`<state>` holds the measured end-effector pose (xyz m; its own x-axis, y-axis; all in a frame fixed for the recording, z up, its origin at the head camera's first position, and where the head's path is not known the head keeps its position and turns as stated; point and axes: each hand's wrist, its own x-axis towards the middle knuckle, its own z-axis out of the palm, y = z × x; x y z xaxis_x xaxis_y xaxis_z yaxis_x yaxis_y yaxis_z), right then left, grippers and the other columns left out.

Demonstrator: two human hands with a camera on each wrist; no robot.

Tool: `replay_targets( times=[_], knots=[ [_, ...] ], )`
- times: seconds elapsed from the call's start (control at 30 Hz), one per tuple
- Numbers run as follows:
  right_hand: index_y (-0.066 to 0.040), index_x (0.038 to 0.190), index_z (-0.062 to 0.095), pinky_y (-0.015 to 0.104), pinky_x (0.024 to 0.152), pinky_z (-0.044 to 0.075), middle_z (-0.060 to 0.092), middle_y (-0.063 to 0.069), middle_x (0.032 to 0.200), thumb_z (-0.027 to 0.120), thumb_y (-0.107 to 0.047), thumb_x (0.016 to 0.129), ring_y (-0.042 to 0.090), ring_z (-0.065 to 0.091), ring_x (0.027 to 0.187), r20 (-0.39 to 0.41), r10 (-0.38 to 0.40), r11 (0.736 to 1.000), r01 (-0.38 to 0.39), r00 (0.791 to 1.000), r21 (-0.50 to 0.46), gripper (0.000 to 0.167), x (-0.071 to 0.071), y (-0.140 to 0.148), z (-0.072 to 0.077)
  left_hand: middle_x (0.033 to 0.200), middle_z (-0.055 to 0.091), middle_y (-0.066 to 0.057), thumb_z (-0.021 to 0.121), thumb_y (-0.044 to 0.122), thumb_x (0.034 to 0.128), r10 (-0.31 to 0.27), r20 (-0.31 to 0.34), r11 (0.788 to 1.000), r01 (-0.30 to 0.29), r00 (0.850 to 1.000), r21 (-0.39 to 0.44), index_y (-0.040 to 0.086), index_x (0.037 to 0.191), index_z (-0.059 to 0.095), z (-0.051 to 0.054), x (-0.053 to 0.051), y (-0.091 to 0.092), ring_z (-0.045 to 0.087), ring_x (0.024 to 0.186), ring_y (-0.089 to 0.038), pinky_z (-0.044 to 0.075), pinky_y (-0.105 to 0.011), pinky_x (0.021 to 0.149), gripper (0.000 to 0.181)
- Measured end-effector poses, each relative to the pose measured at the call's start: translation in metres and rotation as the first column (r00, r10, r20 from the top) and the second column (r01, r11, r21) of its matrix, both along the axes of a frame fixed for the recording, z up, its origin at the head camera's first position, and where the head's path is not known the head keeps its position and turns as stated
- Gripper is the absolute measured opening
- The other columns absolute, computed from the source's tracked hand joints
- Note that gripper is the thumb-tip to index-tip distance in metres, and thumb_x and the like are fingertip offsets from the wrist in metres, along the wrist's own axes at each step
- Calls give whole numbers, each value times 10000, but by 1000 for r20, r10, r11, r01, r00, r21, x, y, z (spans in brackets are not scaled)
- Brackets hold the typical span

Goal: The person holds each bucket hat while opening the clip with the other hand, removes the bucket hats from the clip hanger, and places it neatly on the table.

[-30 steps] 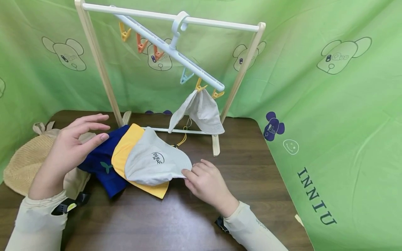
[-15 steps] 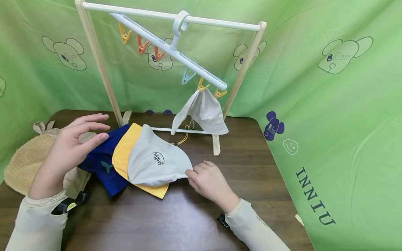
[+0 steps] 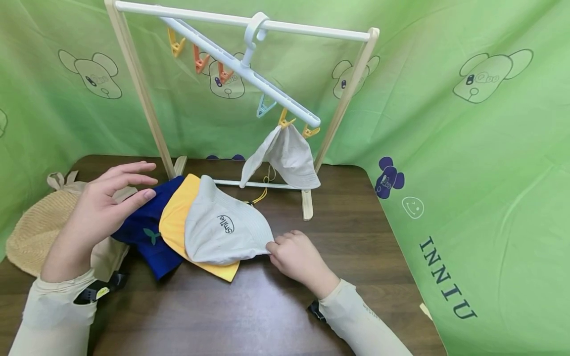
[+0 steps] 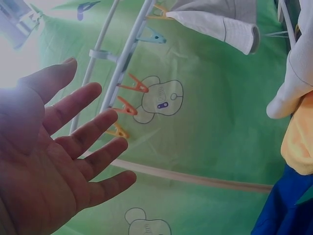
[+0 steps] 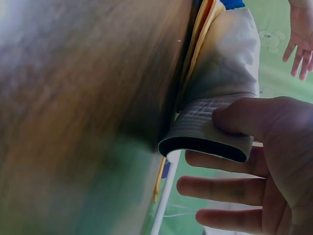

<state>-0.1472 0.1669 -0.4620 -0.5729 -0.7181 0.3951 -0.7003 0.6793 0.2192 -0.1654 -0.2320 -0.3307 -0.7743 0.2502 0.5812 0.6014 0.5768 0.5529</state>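
Observation:
My right hand (image 3: 299, 261) pinches the brim of a light grey bucket hat (image 3: 213, 235) printed "Smile!". In the right wrist view the thumb lies on the brim (image 5: 205, 120), with the index finger under it. That hat lies over a yellow hat (image 3: 173, 217), which overlaps a navy blue hat (image 3: 147, 247) with a green sprout mark. Above the navy hat and the beige straw hat (image 3: 31, 237), my left hand (image 3: 100, 205) is held up with fingers spread, touching nothing. Part of the straw hat is hidden behind the left arm.
Behind the hats stands a wooden rack (image 3: 147, 94) with a white top bar. A pale blue clip hanger (image 3: 240, 69) hangs slanted from it, carrying several coloured clips. One yellow clip (image 3: 285, 118) holds another light grey hat (image 3: 291, 155). Green printed cloth surrounds the brown table (image 3: 356, 237).
The printed grey hat has shifted slightly to the right with my right hand, showing more of the yellow hat. The left hand stays almost still. The hanging hat sways a little.

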Motion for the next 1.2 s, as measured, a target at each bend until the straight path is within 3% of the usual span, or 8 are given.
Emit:
replay_targets(
  times=[0.43, 0.77, 1.03, 1.2],
  knots=[
    [-208, 749, 623, 378, 695, 509, 614, -52, 700, 810, -306, 797, 179, 648, 710, 143, -3, 996, -9, 990, 85, 216, -5, -2, 4, 1359, 653, -70, 784, -3, 875, -16, 11, 999, 16, 1000, -29, 107, 1105, 765, -4, -3, 3, 480, 1348, 26, 314, -94, 1082, 256],
    [-230, 821, 651, 388, 815, 520, 593, -111, 741, 837, -466, 799, 142, 632, 749, 320, -28, 989, -19, 947, 144, 301, -10, -1, 11, 1364, 648, -72, 781, -21, 870, -24, 15, 999, 25, 1000, -40, 102, 1106, 764, -3, -1, 0, 480, 1355, 9, 318, -96, 1083, 267],
    [-226, 767, 618, 401, 795, 528, 603, -97, 722, 849, -356, 793, 167, 654, 745, 293, -45, 991, 5, 955, 137, 266, -15, 8, 13, 1372, 639, -76, 772, -9, 885, -26, 20, 998, 27, 999, -52, 83, 1114, 755, -1, -1, 0, 473, 1349, 31, 333, -71, 1049, 248],
    [-220, 748, 628, 405, 748, 528, 650, -69, 732, 844, -311, 784, 189, 667, 738, 230, -68, 989, 35, 971, 144, 237, -18, 13, 13, 1369, 640, -82, 768, 4, 894, -23, 29, 998, 24, 999, -53, 82, 1109, 754, 0, 0, 0, 469, 1344, 40, 332, -65, 1038, 229]
  ],
)
